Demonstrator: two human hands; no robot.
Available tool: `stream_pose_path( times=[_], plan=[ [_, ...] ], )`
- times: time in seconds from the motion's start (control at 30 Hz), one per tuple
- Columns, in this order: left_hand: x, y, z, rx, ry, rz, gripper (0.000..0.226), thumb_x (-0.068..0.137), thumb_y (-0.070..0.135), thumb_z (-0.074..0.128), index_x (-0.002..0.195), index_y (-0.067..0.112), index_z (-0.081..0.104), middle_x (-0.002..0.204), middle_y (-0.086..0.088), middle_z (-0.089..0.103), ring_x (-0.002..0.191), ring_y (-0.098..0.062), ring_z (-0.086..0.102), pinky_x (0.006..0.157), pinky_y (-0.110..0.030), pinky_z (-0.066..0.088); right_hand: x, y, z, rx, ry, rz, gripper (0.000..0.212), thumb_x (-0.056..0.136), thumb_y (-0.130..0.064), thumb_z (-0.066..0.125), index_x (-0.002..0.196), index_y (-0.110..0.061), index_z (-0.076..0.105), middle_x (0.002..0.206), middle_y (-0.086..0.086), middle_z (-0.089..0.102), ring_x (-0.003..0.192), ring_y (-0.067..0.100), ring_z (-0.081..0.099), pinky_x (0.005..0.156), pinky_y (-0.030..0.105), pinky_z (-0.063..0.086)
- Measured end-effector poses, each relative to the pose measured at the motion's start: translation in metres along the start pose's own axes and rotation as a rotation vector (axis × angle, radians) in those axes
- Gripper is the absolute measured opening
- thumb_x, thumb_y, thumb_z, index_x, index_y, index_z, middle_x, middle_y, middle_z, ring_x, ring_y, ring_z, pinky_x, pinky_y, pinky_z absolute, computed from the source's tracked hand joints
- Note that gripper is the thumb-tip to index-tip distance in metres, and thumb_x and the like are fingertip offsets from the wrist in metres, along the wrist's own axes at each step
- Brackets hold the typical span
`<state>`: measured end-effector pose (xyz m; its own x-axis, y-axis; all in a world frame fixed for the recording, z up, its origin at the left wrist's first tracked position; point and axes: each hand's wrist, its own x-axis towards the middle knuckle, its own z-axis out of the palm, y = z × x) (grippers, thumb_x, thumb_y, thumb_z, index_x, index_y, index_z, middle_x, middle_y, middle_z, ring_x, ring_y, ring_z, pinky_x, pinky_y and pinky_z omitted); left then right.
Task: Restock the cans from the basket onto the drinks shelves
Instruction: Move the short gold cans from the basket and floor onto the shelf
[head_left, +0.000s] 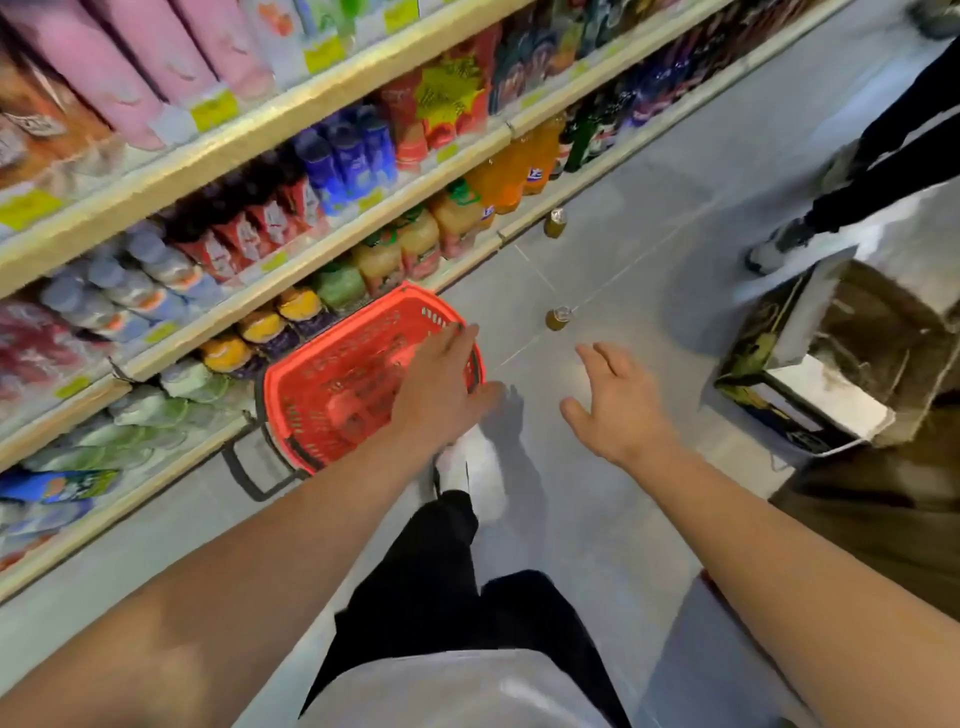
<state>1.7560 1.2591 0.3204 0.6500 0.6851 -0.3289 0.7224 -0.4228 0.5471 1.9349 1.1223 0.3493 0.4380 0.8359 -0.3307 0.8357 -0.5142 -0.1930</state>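
1. shelves at 10 o'clock, blurred, labels unreadable.
2. basket on the floor at 9 o'clock of the left hand; contents unclear.
3. both hands splayed, empty; right hand.
4. two cans stand at 12 o'clock, apart from hands.

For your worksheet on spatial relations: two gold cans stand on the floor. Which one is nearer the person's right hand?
The nearer gold can, just beyond the right hand and beside the red basket. The farther gold can stands by the bottom shelf.
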Motion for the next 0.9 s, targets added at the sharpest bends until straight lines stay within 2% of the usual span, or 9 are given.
stream_pose_path(
  times=[0.17,0.23,0.33,0.4,0.47,0.53,0.6,0.77,0.9],
  plan=[
    [0.075,0.038,0.007,0.034,0.023,0.015,0.076,0.084,0.046,0.066,0.144,0.005,0.042,0.141,-0.019,0.048,0.131,-0.036,0.043,0.11,-0.038,0.029,0.07,0.057,-0.021,-0.004,-0.047,-0.015,0.07,0.086,-0.038,0.062,0.145,-0.009,0.038,0.148,0.014,0.04,0.136,0.036,0.035,0.115,0.043,0.026],
    [0.101,0.05,0.016,0.018,0.014,-0.03,0.076,0.082,0.041,0.067,0.144,0.004,0.041,0.142,-0.021,0.047,0.131,-0.038,0.043,0.109,-0.039,0.03,0.098,0.083,-0.024,0.011,-0.08,-0.031,0.069,0.086,-0.036,0.062,0.145,-0.009,0.038,0.148,0.013,0.039,0.137,0.034,0.033,0.116,0.043,0.025],
    [0.141,0.071,0.036,-0.017,0.007,-0.111,0.08,0.082,0.048,0.057,0.147,0.005,0.037,0.146,-0.025,0.041,0.134,-0.041,0.039,0.111,-0.042,0.029,0.146,0.124,-0.023,0.01,-0.147,-0.067,0.07,0.086,-0.036,0.06,0.146,-0.011,0.036,0.148,0.011,0.037,0.139,0.034,0.03,0.116,0.044,0.023],
    [0.171,0.085,0.053,-0.036,0.037,-0.151,0.085,0.077,0.051,0.049,0.146,0.004,0.038,0.146,-0.025,0.041,0.133,-0.041,0.04,0.109,-0.044,0.031,0.181,0.15,-0.019,0.007,-0.164,-0.118,0.071,0.084,-0.041,0.056,0.145,-0.01,0.038,0.144,0.013,0.042,0.135,0.035,0.035,0.114,0.043,0.027],
    [0.199,0.095,0.073,-0.057,0.053,-0.217,0.082,0.078,0.048,0.055,0.146,0.004,0.04,0.147,-0.025,0.04,0.134,-0.04,0.039,0.109,-0.042,0.031,0.215,0.174,-0.012,0.01,-0.185,-0.168,0.071,0.084,-0.042,0.053,0.145,-0.011,0.039,0.143,0.012,0.044,0.133,0.034,0.039,0.112,0.041,0.029],
    [0.228,0.099,0.097,-0.07,0.079,-0.258,0.081,0.078,0.044,0.061,0.145,0.003,0.041,0.145,-0.026,0.041,0.132,-0.042,0.041,0.108,-0.043,0.033,0.248,0.195,-0.001,-0.021,-0.225,-0.211,0.069,0.086,-0.036,0.059,0.147,-0.012,0.036,0.146,0.01,0.042,0.133,0.031,0.038,0.11,0.038,0.029],
    [0.251,0.101,0.123,-0.051,0.082,-0.294,0.083,0.077,0.047,0.056,0.146,0.005,0.039,0.144,-0.024,0.043,0.13,-0.042,0.042,0.108,-0.043,0.034,0.277,0.215,0.014,-0.054,-0.26,-0.263,0.072,0.085,-0.033,0.062,0.147,-0.01,0.035,0.145,0.012,0.044,0.131,0.032,0.041,0.107,0.038,0.032],
    [0.293,0.097,0.184,-0.146,0.055,-0.42,0.086,0.076,0.053,0.046,0.152,0.016,0.03,0.156,-0.018,0.029,0.145,-0.034,0.025,0.118,-0.039,0.019,0.334,0.258,0.066,-0.055,-0.379,-0.292,0.074,0.082,-0.034,0.065,0.145,-0.007,0.036,0.137,0.02,0.047,0.123,0.041,0.046,0.102,0.046,0.039],
    [0.324,0.077,0.24,-0.157,0.088,-0.394,0.08,0.078,0.049,0.05,0.147,0.01,0.041,0.147,-0.019,0.043,0.137,-0.035,0.039,0.112,-0.038,0.029,0.373,0.281,0.121,-0.047,-0.417,-0.244,0.068,0.082,-0.034,0.064,0.139,-0.008,0.04,0.135,0.018,0.047,0.124,0.04,0.044,0.102,0.045,0.038]
  ],
)
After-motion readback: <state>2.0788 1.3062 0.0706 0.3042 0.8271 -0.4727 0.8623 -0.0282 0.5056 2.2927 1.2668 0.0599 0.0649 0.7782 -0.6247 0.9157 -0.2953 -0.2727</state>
